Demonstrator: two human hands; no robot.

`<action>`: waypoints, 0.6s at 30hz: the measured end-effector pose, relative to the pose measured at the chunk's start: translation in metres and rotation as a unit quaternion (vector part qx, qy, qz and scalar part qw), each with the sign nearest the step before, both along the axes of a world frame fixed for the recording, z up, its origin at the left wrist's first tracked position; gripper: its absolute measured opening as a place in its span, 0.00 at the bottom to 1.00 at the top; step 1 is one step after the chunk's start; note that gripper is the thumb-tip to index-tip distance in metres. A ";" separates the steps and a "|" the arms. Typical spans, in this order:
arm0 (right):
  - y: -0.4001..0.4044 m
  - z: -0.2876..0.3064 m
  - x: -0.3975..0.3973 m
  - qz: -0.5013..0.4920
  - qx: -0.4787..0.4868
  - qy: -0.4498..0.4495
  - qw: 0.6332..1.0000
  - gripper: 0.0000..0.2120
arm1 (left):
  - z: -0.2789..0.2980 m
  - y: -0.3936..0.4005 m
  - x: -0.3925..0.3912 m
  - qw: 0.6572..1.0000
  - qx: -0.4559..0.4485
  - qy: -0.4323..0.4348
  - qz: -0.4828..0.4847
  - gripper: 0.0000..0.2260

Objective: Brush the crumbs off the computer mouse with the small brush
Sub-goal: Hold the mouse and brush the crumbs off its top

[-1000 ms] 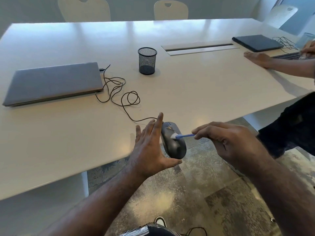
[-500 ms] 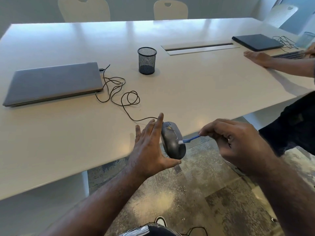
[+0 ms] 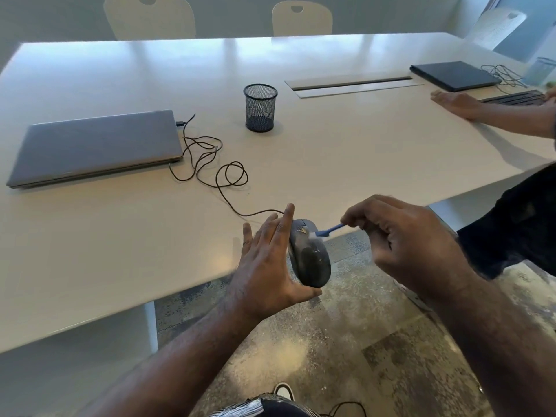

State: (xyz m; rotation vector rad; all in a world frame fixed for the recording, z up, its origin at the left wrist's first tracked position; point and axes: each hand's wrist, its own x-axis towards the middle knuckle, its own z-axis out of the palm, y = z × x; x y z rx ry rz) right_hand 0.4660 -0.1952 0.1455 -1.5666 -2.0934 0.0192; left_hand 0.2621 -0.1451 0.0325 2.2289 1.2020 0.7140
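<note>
Since a moment ago the brush (image 3: 329, 230) has climbed from mid-body to the mouse's (image 3: 310, 257) far end, beside the crumbs. Left hand (image 3: 267, 266) cradles the mouse off the table's (image 3: 120, 236) near edge, fingers straight; right hand (image 3: 400, 239) pinches the handle. Sweeping likely continues.

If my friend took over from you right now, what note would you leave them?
Left hand: holds the mouse on its side past the table edge, fingers straight, thumb under it.
Right hand: pinches the small blue brush, bristles on the mouse's front end.
Done: brushing is under way.
Left: crumbs sit near the wheel; sweep them off, then put the mouse back on the table.
</note>
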 end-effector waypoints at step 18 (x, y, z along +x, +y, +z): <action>0.011 0.009 -0.019 0.036 -0.002 -0.075 0.997 0.17 | -0.001 0.000 0.005 0.998 0.035 0.057 -0.006 0.65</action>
